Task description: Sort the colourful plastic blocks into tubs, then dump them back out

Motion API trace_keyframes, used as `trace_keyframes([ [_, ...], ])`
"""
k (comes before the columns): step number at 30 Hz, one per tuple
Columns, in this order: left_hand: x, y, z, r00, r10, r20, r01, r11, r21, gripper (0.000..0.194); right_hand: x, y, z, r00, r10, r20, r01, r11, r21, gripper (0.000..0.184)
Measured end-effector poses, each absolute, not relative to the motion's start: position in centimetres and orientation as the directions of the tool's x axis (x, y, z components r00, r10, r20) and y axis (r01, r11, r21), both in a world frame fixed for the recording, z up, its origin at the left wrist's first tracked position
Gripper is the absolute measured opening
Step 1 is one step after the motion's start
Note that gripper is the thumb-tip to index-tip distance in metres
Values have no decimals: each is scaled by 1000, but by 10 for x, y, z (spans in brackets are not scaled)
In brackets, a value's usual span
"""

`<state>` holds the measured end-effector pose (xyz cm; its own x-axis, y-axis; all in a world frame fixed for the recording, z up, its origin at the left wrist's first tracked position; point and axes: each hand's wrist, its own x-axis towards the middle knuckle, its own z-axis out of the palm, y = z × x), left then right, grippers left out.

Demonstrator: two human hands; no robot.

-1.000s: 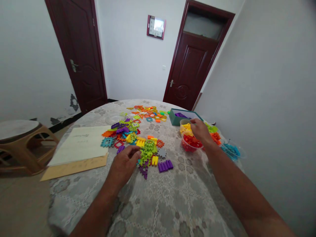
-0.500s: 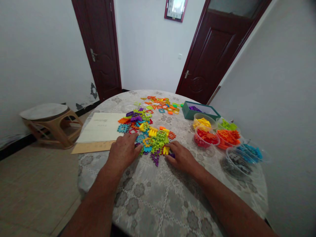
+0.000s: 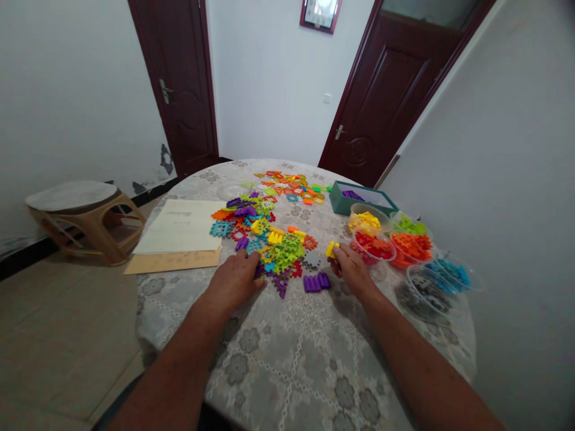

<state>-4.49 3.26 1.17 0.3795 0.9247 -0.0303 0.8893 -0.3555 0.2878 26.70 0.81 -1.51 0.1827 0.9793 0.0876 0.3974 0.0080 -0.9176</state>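
Note:
A yellow plastic building piece [image 3: 332,249] is pinched in my right hand [image 3: 353,269], held over the tablecloth between the pile and the bowls. My left hand [image 3: 237,278] rests at the near-left edge of a mixed pile of building pieces [image 3: 287,251], fingers loosely apart and partly hidden among purple ones. Green pieces top this pile, with blue, red and yellow ones around them. Purple ridged pieces [image 3: 313,283] lie on the cloth between my hands. A purple triangular piece [image 3: 281,285] pokes out at the pile's near side.
To the right stand clear bowls sorted by colour: yellow [image 3: 366,221], red [image 3: 374,244], orange [image 3: 411,247], green [image 3: 411,226], blue [image 3: 451,274] and grey [image 3: 429,293]. Behind them is a green box [image 3: 341,203] with purple pieces. Paper [image 3: 179,227] lies left; more pieces [image 3: 287,187] spread farther back.
My right hand has lifted the yellow piece from the pile's right edge and carried it right, towards the bowls. Purple pieces it covered now show. My left hand stays by the pile.

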Motion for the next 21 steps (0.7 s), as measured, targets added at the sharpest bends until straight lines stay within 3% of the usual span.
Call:
trace_keyframes([
  [6, -31, 24, 7, 476, 880, 3, 774, -420, 473, 47, 275, 8, -13, 180, 976, 122, 386, 44, -921, 34],
  [10, -25, 22, 0, 522, 851, 48, 719, -470, 511, 58, 273, 10, -19, 156, 980, 119, 393, 49, -918, 45],
  [15, -18, 24, -3, 552, 828, 102, 662, -509, 550, 61, 273, 12, -23, 110, 975, 194, 432, 129, -892, 44],
  [21, -15, 27, -4, 545, 814, 201, 635, -557, 535, 64, 278, 11, -9, 139, 968, 209, 321, 156, -934, 43],
])
